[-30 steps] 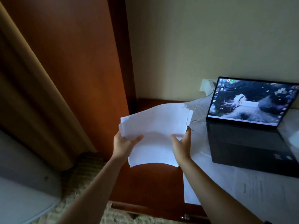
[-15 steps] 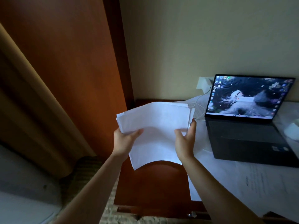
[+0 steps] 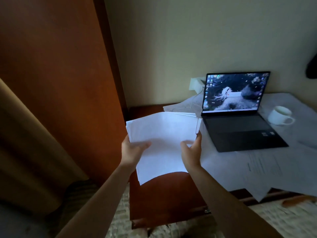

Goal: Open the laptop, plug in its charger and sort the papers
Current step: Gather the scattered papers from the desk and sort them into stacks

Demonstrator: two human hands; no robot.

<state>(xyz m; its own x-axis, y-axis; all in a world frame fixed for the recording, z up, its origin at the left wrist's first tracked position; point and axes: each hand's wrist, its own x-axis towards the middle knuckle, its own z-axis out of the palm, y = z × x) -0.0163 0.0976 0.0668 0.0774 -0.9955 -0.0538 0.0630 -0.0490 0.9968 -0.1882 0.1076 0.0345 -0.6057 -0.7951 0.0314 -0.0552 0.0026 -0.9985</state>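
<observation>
The left hand [image 3: 133, 152] and right hand [image 3: 191, 152] each grip a side edge of a stack of papers [image 3: 163, 143], thumbs on top, holding it above the left part of the desk [image 3: 164, 200]. Loose sheets [image 3: 267, 169] cover the desk to the right. Beyond them stands the open laptop [image 3: 240, 121], screen lit, a white mug [image 3: 280, 115] beside it. A charger [image 3: 197, 84] sits in the wall socket behind.
</observation>
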